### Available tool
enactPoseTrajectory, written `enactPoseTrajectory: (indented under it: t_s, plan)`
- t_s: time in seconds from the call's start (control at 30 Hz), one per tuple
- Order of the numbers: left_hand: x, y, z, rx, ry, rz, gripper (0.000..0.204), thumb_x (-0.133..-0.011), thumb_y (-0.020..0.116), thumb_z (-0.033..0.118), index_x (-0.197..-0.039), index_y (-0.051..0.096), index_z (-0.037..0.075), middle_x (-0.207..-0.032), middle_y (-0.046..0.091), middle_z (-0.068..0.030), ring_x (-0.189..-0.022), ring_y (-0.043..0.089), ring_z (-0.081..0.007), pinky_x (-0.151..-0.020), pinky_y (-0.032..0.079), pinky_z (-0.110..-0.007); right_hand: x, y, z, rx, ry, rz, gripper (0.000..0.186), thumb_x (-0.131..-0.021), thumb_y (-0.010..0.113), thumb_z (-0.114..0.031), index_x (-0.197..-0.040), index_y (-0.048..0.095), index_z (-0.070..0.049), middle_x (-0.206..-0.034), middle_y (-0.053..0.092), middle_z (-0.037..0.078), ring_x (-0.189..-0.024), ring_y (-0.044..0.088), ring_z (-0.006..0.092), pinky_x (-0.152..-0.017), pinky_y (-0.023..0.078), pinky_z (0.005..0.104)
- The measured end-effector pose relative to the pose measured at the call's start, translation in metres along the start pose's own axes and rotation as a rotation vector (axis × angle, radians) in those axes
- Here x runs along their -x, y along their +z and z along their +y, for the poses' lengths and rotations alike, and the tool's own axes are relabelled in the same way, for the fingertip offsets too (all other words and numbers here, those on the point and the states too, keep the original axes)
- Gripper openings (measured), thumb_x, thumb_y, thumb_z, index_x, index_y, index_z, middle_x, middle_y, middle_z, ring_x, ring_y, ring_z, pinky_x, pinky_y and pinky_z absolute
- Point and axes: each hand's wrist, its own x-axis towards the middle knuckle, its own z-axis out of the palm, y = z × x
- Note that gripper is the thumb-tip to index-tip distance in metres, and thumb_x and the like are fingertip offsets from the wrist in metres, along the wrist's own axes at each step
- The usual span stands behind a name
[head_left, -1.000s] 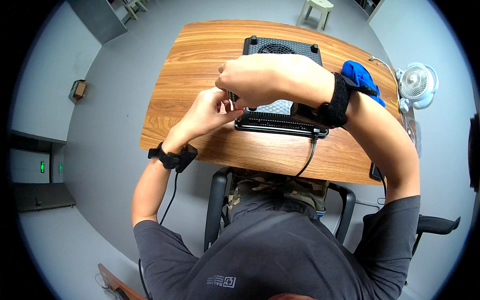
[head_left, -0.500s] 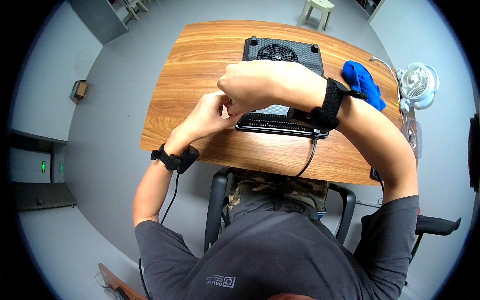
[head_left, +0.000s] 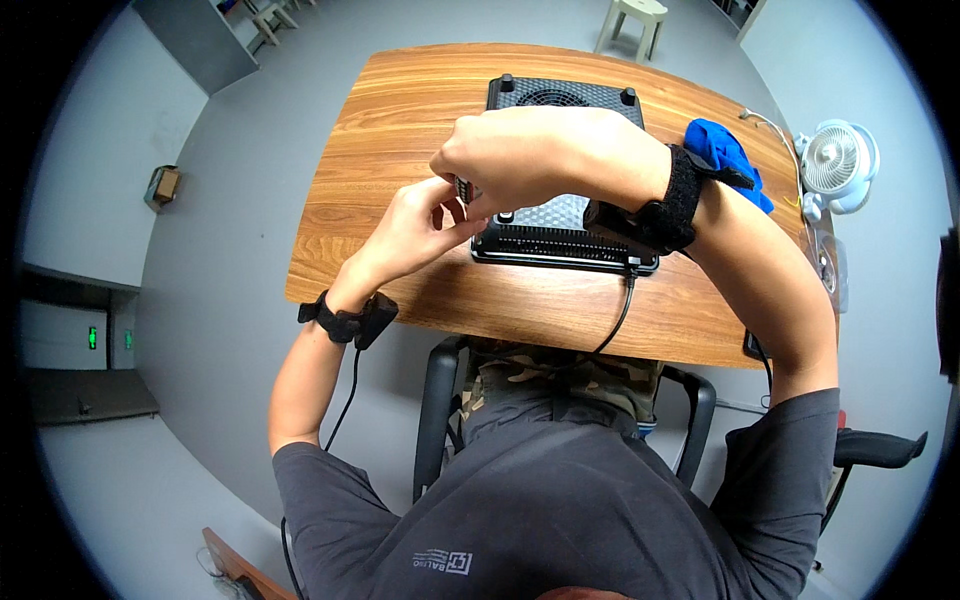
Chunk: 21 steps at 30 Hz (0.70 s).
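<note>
A black textured device with a round fan grille and corner feet [head_left: 615, 108] lies on the wooden table [head_left: 350, 140]. My right hand [head_left: 520, 160] is closed over its left edge, gripping a small dark, ridged item [head_left: 462, 188], mostly hidden by my fingers. My left hand [head_left: 420, 225] is just below and left, its curled fingers meeting around the bottom of that item at the device's near-left corner; exactly what they hold is unclear. A black cable [head_left: 628, 300] runs from the device's near edge toward me.
A blue cloth [head_left: 722, 148] lies right of the device. A white fan [head_left: 840, 160] and a clear plastic container [head_left: 830, 270] are at the table's right side. A chair [head_left: 440, 400] is beneath me, a white stool [head_left: 630, 20] beyond the table, a cardboard box [head_left: 163, 188] at the left wall.
My right hand dipped toward me half a second ago and is raised again now, showing more of the small item between both hands. My left hand has barely moved.
</note>
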Motion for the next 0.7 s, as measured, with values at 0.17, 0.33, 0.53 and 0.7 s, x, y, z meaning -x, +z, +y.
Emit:
enactPoseTrajectory:
  t_s: [0.17, 0.33, 0.53, 0.7]
  plan:
    - [0.002, -0.001, 0.002, 0.015, 0.030, 0.001, 0.026, -0.084, 0.081, 0.020, -0.096, 0.068, 0.001, -0.081, 0.071, -0.0071, -0.066, 0.061, -0.0138, -0.062, 0.050, -0.029, 0.005, -0.004, -0.003, 0.001, -0.005, 0.008, 0.031, -0.086, 0.077, -0.025, -0.100, 0.076, 0.002, -0.084, 0.075, 0.019, -0.074, 0.072, 0.0308, -0.071, 0.060, 0.0367]
    - [0.001, -0.001, 0.000, 0.030, 0.027, 0.001, 0.021, -0.086, 0.081, 0.018, -0.096, 0.072, 0.002, -0.083, 0.072, -0.0045, -0.066, 0.058, -0.0110, -0.061, 0.047, -0.028, 0.006, -0.001, 0.000, 0.021, 0.007, 0.010, 0.031, -0.087, 0.077, -0.025, -0.100, 0.076, 0.003, -0.084, 0.074, 0.019, -0.074, 0.072, 0.0309, -0.071, 0.060, 0.0366]
    - [0.002, -0.002, 0.007, 0.011, 0.016, -0.013, 0.026, -0.084, 0.081, 0.018, -0.099, 0.069, 0.001, -0.081, 0.071, -0.0073, -0.068, 0.063, -0.0139, -0.063, 0.050, -0.029, 0.001, 0.006, 0.004, 0.030, -0.005, 0.000, 0.032, -0.087, 0.077, -0.026, -0.101, 0.076, 0.003, -0.085, 0.075, 0.019, -0.073, 0.072, 0.0303, -0.070, 0.060, 0.0361]
    - [0.002, -0.002, 0.003, 0.008, 0.028, -0.021, 0.025, -0.085, 0.081, 0.018, -0.099, 0.069, 0.001, -0.082, 0.071, -0.0067, -0.069, 0.064, -0.0134, -0.063, 0.051, -0.029, 0.000, 0.007, 0.005, 0.021, 0.006, -0.009, 0.032, -0.088, 0.077, -0.026, -0.101, 0.075, 0.003, -0.084, 0.075, 0.019, -0.073, 0.073, 0.0302, -0.069, 0.060, 0.0363]
